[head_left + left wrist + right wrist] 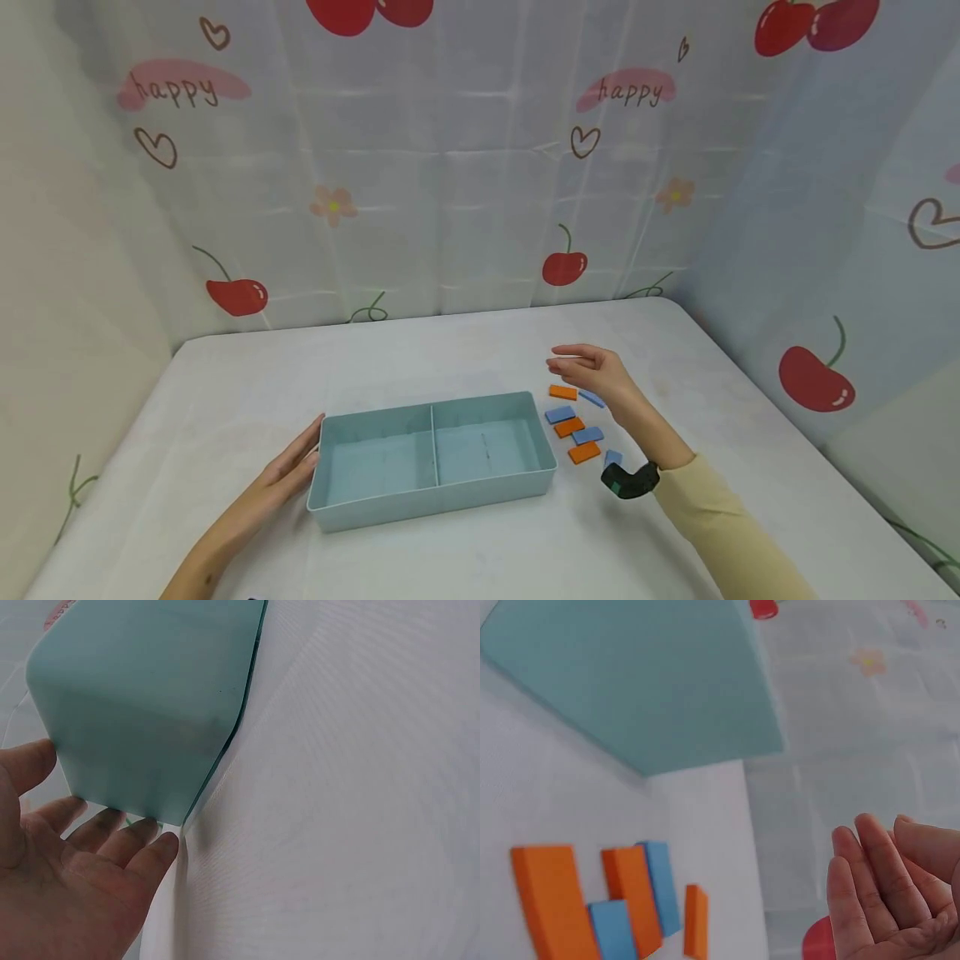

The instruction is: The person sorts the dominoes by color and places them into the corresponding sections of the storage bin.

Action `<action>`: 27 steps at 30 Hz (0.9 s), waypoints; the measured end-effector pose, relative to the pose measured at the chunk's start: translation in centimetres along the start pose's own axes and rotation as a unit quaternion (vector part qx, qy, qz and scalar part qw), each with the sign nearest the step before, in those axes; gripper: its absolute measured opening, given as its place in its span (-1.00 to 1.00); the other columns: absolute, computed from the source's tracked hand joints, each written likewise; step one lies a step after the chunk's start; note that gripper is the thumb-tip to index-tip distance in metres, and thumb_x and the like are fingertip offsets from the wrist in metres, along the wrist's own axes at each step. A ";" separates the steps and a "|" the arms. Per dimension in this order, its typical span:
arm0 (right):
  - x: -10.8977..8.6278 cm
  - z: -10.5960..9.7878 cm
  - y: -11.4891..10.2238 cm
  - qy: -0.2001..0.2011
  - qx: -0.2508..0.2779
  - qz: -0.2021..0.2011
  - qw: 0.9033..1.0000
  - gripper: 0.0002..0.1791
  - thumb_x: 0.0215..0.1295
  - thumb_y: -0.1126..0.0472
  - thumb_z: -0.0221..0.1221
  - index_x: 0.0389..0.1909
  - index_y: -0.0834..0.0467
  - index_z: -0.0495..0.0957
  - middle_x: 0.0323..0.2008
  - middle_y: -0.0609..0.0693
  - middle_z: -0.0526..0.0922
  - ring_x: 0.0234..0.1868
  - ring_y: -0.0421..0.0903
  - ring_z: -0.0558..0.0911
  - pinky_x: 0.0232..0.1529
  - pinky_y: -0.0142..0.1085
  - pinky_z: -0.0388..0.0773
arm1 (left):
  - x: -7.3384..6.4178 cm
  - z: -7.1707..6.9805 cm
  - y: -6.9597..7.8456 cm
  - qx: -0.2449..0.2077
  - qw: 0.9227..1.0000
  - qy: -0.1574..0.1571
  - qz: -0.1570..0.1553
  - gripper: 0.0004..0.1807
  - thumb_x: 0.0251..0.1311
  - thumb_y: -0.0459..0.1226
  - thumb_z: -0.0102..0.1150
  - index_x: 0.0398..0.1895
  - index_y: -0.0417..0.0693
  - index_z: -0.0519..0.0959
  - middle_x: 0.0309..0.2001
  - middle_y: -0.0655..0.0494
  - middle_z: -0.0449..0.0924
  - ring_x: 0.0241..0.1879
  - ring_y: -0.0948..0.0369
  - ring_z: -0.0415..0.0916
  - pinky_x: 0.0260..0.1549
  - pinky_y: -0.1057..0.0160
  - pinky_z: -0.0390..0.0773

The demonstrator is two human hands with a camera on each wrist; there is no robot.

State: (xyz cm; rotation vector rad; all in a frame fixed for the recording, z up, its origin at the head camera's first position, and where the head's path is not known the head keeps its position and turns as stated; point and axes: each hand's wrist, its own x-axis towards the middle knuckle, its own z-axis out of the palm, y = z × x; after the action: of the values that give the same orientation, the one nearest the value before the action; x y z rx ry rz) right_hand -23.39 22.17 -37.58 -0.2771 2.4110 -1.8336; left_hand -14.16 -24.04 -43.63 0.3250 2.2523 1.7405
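Observation:
A pale teal box (435, 502) with one divider, making two compartments, lies on the white table; both compartments show bare floors. My left hand (294, 462) rests at the box's left end, and in the left wrist view its outstretched fingertips (154, 855) are right at the end wall. Above the far end of a group of small flat blocks, my right hand (592, 373) hovers with loosely extended fingers and nothing in it. The group has orange blocks (584, 452) and blue blocks (588, 435), lying just right of the box.
The white tabletop (420, 354) extends around the box and ends at a cherry-printed curtain (450, 208) behind and on the right. A black strap with a device (630, 481) sits on the right wrist, close over the nearest blue block (612, 457).

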 end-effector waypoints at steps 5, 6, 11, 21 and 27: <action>0.6 -1.3 3.1 0.039 -0.020 0.046 0.998 -0.49 0.36 0.15 0.11 0.23 0.33 0.33 0.07 0.25 0.51 0.10 0.13 0.49 0.11 -0.08 0.39 | 0.1 0.0 -0.1 -0.007 1.000 0.002 -0.005 -0.36 0.47 -0.11 -0.25 0.50 0.08 -0.20 0.46 0.01 -0.28 0.39 -0.01 -0.29 0.00 0.60 0.20; 0.7 -1.4 3.6 0.044 -0.022 0.053 0.997 -0.50 0.36 0.17 0.11 0.23 0.34 0.33 0.08 0.25 0.51 0.10 0.14 0.48 0.12 -0.08 0.39 | 0.1 0.0 -0.1 -0.008 1.000 0.002 -0.006 -0.36 0.47 -0.11 -0.25 0.50 0.09 -0.20 0.46 0.01 -0.27 0.39 -0.01 -0.29 0.00 0.60 0.20; 1.0 -1.4 5.1 0.052 -0.044 0.057 0.996 -0.55 0.35 0.27 0.10 0.21 0.37 0.35 0.08 0.26 0.50 0.10 0.14 0.48 0.13 -0.09 0.38 | 0.1 0.0 -0.3 -0.012 1.000 0.003 -0.006 -0.36 0.47 -0.12 -0.25 0.50 0.09 -0.20 0.46 0.01 -0.28 0.39 0.00 -0.28 0.00 0.60 0.20; 1.7 -0.8 6.1 0.059 -0.096 0.053 0.992 -0.62 0.33 0.38 0.09 0.13 0.41 0.41 0.00 0.25 0.56 0.03 0.10 0.54 0.05 -0.17 0.46 | 0.0 0.1 -0.4 -0.008 1.000 -0.001 0.002 -0.36 0.48 -0.14 -0.26 0.50 0.04 -0.21 0.46 -0.01 -0.28 0.39 -0.05 -0.28 0.02 0.58 0.21; 2.2 -0.6 6.6 0.052 -0.146 0.048 0.987 -0.66 0.27 0.49 0.10 0.07 0.41 0.46 -0.06 0.23 0.59 0.01 0.11 0.55 0.05 -0.13 0.46 | -0.1 0.1 -0.2 -0.001 1.000 -0.005 0.016 -0.38 0.48 -0.16 -0.28 0.50 0.04 -0.20 0.46 -0.08 -0.29 0.39 -0.09 -0.31 0.04 0.55 0.21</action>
State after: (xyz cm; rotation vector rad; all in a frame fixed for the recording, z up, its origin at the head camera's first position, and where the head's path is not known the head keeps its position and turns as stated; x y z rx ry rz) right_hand -26.19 23.96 -43.71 -0.0857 2.7112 -1.4870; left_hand -14.08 -24.04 -43.80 0.3702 2.2505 1.7536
